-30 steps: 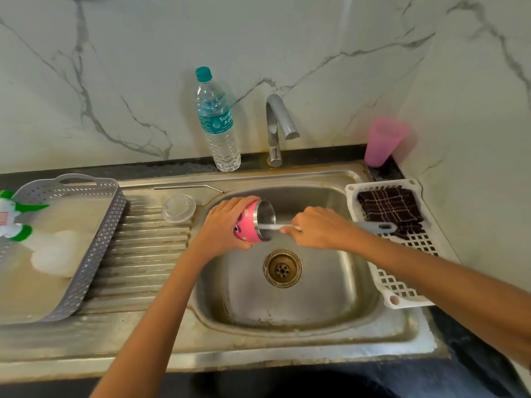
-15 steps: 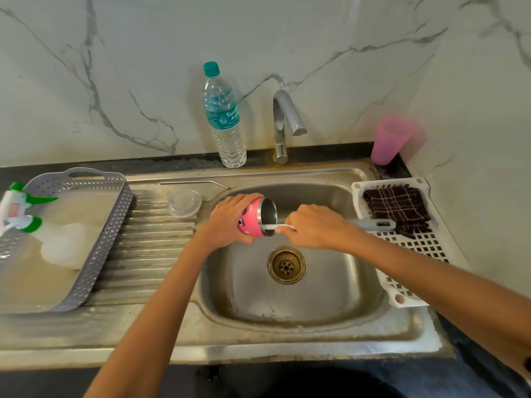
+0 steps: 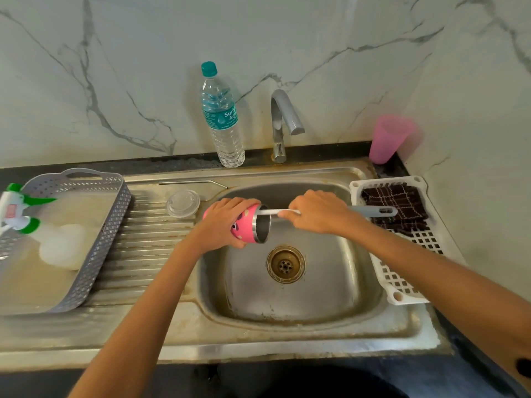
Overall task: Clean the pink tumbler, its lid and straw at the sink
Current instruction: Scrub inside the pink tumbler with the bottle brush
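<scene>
Head view. Held sideways above the sink (image 3: 287, 305) basin: pink tumbler (image 3: 244, 225), steel mouth turned right, left hand (image 3: 218, 225) wrapped about the body, grip curled round the pink wall. In the right hand (image 3: 316, 214): brush (image 3: 271, 212), grip pinching the white stem where it enters the mouth, grey handle sticking out past the wrist (bristles hidden inside, so depth impossible to tell). Lying on the ribbed drainboard just left of the basin: clear lid (image 3: 183, 203). Behind it, near the back rim: metal straw (image 3: 191, 183). Both probably not yet washed.

Likely trouble from here:
- Wet steel sliding through the left grip and dropping onto the drain (image 3: 285, 264).
- Too hard a thrust levering the tumbler out of hand.
- Spray flicked off the bristles on pulling out.
- Tumbler base or left wrist nudging the lid off the drainboard.

No water visible at the tap (image 3: 283, 116), so rinsing not yet begun.
</scene>
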`<state>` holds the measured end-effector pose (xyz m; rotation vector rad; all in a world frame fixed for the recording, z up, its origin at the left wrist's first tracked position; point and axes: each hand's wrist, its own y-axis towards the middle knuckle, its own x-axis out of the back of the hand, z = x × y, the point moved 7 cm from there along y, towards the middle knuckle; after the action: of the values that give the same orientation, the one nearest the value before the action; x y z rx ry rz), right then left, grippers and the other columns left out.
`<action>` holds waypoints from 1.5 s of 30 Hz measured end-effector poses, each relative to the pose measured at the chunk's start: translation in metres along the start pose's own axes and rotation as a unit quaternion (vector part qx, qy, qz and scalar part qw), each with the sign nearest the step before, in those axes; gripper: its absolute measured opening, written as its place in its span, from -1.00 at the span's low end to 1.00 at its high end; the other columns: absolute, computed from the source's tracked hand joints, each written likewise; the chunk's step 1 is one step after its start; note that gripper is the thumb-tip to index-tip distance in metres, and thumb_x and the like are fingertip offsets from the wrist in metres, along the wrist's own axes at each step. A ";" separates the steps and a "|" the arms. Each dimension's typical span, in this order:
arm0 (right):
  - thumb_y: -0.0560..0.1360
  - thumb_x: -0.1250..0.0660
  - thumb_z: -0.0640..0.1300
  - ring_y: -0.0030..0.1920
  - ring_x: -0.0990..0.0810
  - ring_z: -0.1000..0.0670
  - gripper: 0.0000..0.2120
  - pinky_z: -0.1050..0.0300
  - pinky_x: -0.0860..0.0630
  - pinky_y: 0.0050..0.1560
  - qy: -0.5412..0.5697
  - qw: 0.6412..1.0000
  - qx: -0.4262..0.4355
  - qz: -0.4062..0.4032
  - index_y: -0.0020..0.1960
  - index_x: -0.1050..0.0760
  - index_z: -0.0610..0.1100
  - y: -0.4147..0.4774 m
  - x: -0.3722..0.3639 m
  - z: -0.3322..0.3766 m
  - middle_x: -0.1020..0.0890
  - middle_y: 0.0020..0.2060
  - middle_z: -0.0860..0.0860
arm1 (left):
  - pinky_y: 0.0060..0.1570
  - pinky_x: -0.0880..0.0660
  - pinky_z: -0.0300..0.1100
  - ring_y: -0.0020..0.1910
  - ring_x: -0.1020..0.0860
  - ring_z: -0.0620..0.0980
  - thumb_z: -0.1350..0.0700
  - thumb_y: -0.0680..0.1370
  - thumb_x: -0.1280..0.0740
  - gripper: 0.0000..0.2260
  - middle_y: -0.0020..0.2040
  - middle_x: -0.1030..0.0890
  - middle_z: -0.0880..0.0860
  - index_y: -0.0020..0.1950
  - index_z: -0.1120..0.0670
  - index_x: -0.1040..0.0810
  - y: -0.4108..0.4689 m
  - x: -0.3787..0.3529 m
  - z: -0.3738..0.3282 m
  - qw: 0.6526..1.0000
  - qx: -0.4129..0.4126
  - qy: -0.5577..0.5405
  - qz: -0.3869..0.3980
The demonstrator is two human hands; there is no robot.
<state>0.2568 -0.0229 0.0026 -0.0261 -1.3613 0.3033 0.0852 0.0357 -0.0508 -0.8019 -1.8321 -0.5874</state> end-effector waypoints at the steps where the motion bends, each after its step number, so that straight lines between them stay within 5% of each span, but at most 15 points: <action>1: 0.61 -0.06 0.19 -0.36 -0.46 -0.01 -0.56 0.10 -0.38 -0.25 0.004 1.000 -0.007 0.006 -0.35 -0.31 -0.01 -0.001 -0.003 -0.003 -0.44 -0.41 0.01 | 0.32 -0.31 -0.05 0.29 -0.41 -0.03 -0.14 0.22 -0.47 -0.17 0.30 -0.45 -0.08 0.45 -0.13 -0.26 0.000 0.001 0.000 1.000 -0.003 -0.005 0.000; 8: 0.64 -0.03 0.11 -0.34 -0.40 -0.09 -0.60 0.07 -0.32 -0.30 -0.086 0.993 0.062 -0.042 -0.22 -0.42 -0.09 -0.027 -0.016 0.033 -0.32 -0.43 0.01 | 0.31 -0.39 0.02 0.29 -0.40 -0.08 -0.12 0.23 -0.51 -0.17 0.33 -0.45 -0.05 0.46 -0.07 -0.28 -0.007 -0.005 -0.007 0.995 0.026 -0.084 -0.040; 14: 0.63 -0.04 0.18 -0.39 -0.46 0.00 -0.57 0.12 -0.36 -0.29 -0.031 0.999 -0.008 -0.044 -0.28 -0.39 -0.05 -0.014 -0.009 -0.005 -0.41 -0.44 0.04 | 0.33 -0.30 -0.05 0.33 -0.37 -0.01 -0.19 0.23 -0.42 -0.17 0.34 -0.44 -0.03 0.46 -0.13 -0.23 -0.008 0.007 -0.008 0.999 0.002 -0.032 -0.034; 19: 0.63 -0.01 0.13 -0.36 -0.43 -0.08 -0.57 0.08 -0.32 -0.33 -0.083 0.993 0.059 -0.058 -0.19 -0.48 -0.08 -0.032 -0.013 0.031 -0.35 -0.44 0.01 | 0.29 -0.34 -0.01 0.33 -0.37 0.01 -0.18 0.23 -0.43 -0.17 0.34 -0.43 -0.04 0.47 -0.13 -0.23 -0.009 0.007 -0.003 0.999 0.021 -0.022 -0.037; 26: 0.64 -0.01 0.16 -0.45 -0.44 0.03 -0.51 0.08 -0.51 -0.31 -0.067 0.997 0.005 -0.040 -0.25 -0.47 -0.11 -0.025 -0.017 -0.007 -0.45 -0.45 0.02 | 0.27 -0.30 0.00 0.31 -0.38 0.05 -0.15 0.23 -0.43 -0.17 0.33 -0.43 -0.03 0.47 -0.14 -0.23 -0.016 0.008 -0.002 0.999 0.019 0.019 -0.035; 30: 0.64 0.01 0.15 -0.40 -0.45 -0.05 -0.55 0.10 -0.32 -0.35 -0.086 0.993 0.057 -0.049 -0.23 -0.44 -0.09 -0.039 -0.022 0.024 -0.43 -0.43 0.00 | 0.29 -0.27 -0.03 0.33 -0.36 0.04 -0.08 0.25 -0.51 -0.17 0.34 -0.42 -0.02 0.48 -0.11 -0.25 -0.016 0.004 -0.002 0.999 0.030 0.015 -0.028; 45: 0.63 -0.02 0.17 -0.49 -0.42 0.05 -0.49 0.12 -0.48 -0.35 -0.025 0.998 -0.004 -0.050 -0.33 -0.41 -0.11 -0.028 -0.024 -0.021 -0.43 -0.48 0.03 | 0.27 -0.35 0.12 0.30 -0.38 0.09 -0.04 0.23 -0.53 -0.13 0.33 -0.43 0.00 0.47 -0.12 -0.22 -0.014 0.014 0.000 0.996 0.019 0.080 -0.040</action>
<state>0.2788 -0.0518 -0.0191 0.0437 -1.4081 0.2156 0.0709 0.0301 -0.0382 -0.6396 -1.7301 -0.6482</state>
